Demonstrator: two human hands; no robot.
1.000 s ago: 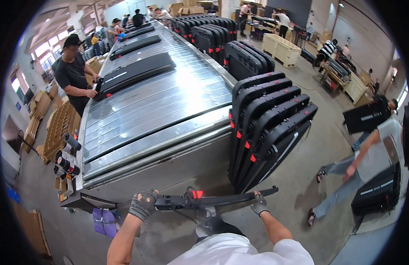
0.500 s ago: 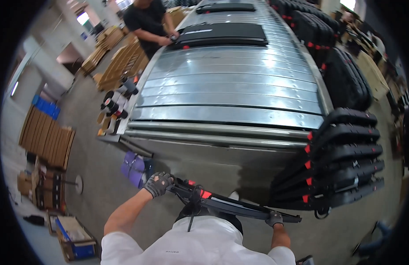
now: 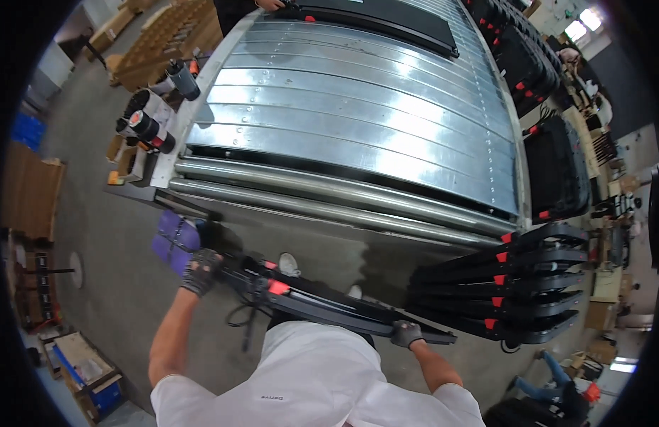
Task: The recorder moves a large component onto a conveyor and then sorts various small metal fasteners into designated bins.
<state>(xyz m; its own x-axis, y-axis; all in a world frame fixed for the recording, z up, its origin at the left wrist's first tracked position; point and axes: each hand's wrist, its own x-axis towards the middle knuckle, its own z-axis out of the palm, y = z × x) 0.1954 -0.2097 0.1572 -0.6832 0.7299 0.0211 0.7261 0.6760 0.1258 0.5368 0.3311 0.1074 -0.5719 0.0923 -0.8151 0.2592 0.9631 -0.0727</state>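
In front of my waist I carry a long, flat black unit (image 3: 336,307) on its edge, with red corner pieces; it looks like a walking-pad treadmill. My left hand (image 3: 201,272), in a grey fingerless glove, is closed round its left end, where a dark cable dangles. Near the right end my gloved right hand (image 3: 406,333) grips the lower edge. The unit slopes down slightly to the right and hangs above the floor. Several similar black units (image 3: 497,302) with red corners stand on edge in a row at my right.
Ahead runs a metal slat conveyor (image 3: 358,121) with rollers at its near end. A black unit (image 3: 386,21) lies on it by a co-worker's hand (image 3: 271,4). Power tools (image 3: 151,132) stand on a side shelf. A purple bundle (image 3: 174,242) lies on the floor at left.
My view has turned and moved nearer to the conveyor. Both hands keep hold of the black unit, which now appears farther left. The row of units at right appears closer to it.
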